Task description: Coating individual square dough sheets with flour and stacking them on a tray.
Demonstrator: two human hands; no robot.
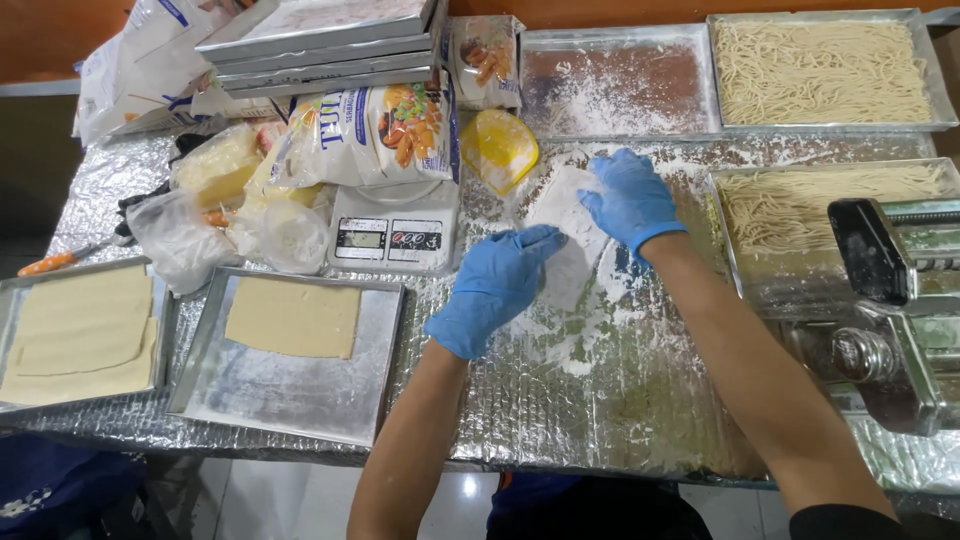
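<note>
We take the digital scale (392, 238) as our reference. Just to its right, on the foil-covered table (600, 400), lies a floured dough sheet (565, 235), pale and flat within a scatter of loose flour (570, 345). Our left hand (492, 290), in a blue glove, rests on the sheet's near edge with fingers together and extended, pressing flat rather than gripping. Our right hand (630, 200), likewise gloved, lies on the sheet's far-right part, fingers slightly spread and laid flat on it. We judge the sheet to be light, soft and limp, easily stretched or torn; the flour should keep it from sticking. It is best lifted from beneath along two opposite edges with open palms, not pinched. Left of the scale and nearer to us, a metal tray (290, 385) holds a folded dough slab (293, 316). Far right of the scale stands a pasta machine (890, 320), with trays of cut noodles (825, 70) beyond.
</note>
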